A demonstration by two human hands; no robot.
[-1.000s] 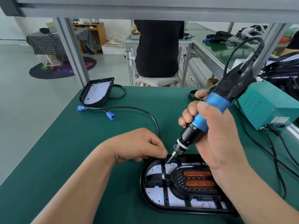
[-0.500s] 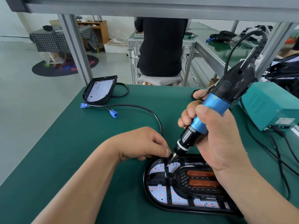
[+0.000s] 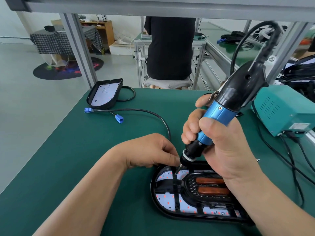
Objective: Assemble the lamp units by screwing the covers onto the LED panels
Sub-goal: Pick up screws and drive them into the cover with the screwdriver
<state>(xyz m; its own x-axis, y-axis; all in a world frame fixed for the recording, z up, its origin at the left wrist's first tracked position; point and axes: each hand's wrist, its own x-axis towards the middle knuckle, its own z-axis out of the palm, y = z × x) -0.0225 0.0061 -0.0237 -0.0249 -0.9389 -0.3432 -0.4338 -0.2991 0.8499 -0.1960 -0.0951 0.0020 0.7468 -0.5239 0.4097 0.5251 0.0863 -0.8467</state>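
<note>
Am gripping electric screwdriver in right hand, fingers wrapping round blue barrel, body leaning toward 1 o'clock. Bit is touching cover at lamp unit's 10 o'clock corner; unit's long axis running 9-to-3. Left hand curling beside bit at 9 o'clock; whether pinching screw, cannot tell.

A black oval lamp unit lies on the green table, near its front right. A second lamp unit lies at the far left corner, and a black cable with 2 blue connectors lies near it. A teal box stands at the right edge.
</note>
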